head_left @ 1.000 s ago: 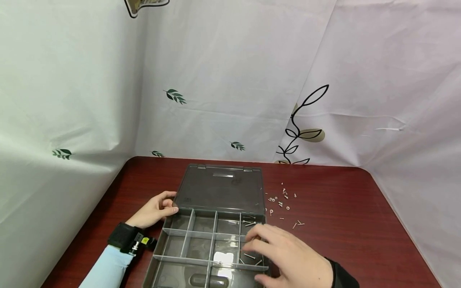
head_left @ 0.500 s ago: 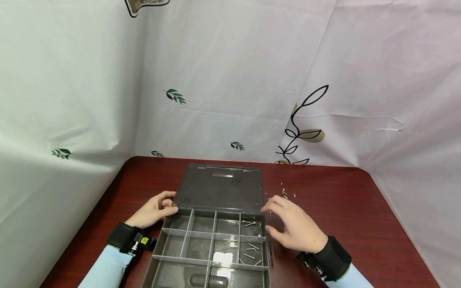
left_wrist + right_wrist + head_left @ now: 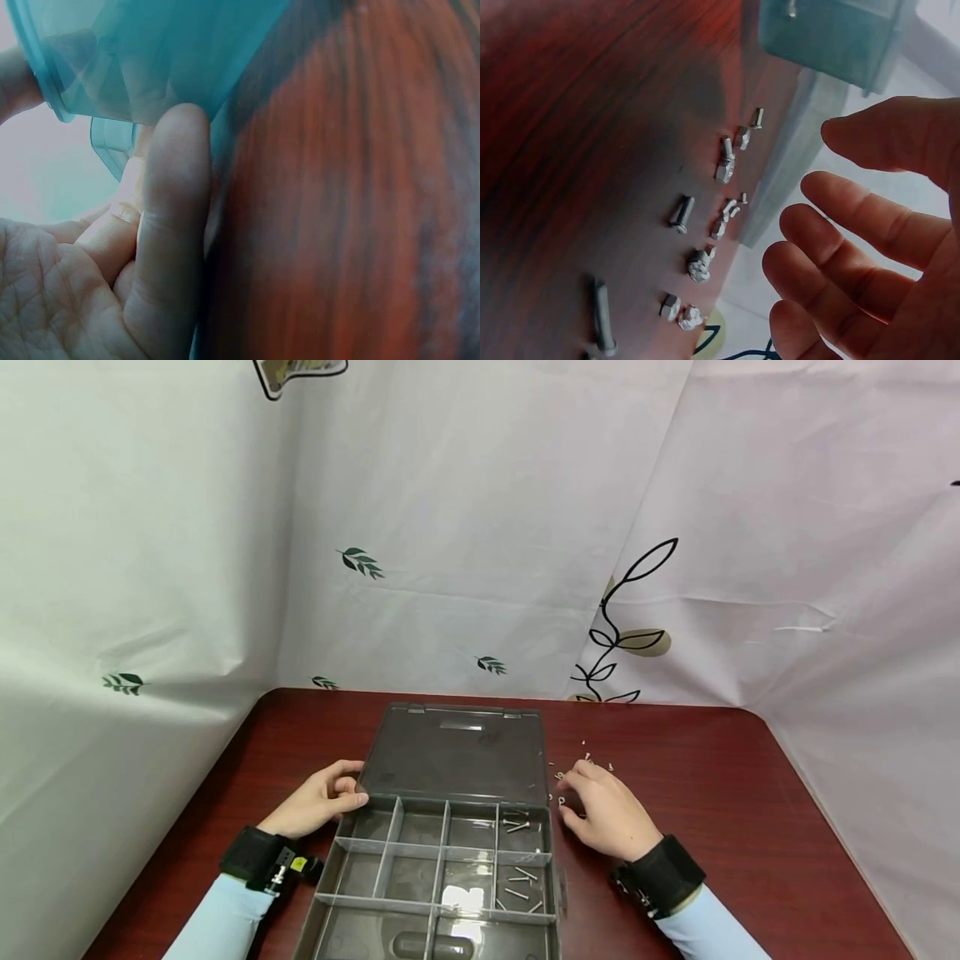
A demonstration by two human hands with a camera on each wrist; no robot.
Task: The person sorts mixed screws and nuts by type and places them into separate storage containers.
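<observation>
A grey see-through compartment box [image 3: 420, 827] lies on the table, its lid [image 3: 457, 756] folded back. My left hand [image 3: 318, 800] holds the box's left side near the hinge; in the left wrist view the thumb [image 3: 176, 172] lies against the box wall [image 3: 172, 60]. Screws [image 3: 517, 892] lie in the right-hand compartments. To the right of the box, my right hand [image 3: 611, 814] hovers with loosely bent, parted fingers and nothing visible between them. Loose screws [image 3: 682, 214] and nuts [image 3: 670, 306] lie scattered near it, partly hidden by the hand in the head view.
A dark red wooden table [image 3: 720, 793] bears everything. White patterned cloth [image 3: 450, 527] hangs behind and at both sides. The box's front runs out of the head view at the bottom.
My right hand has moved away from over the right compartments to the loose screws and nuts beside the box. My left hand has stayed at the box.
</observation>
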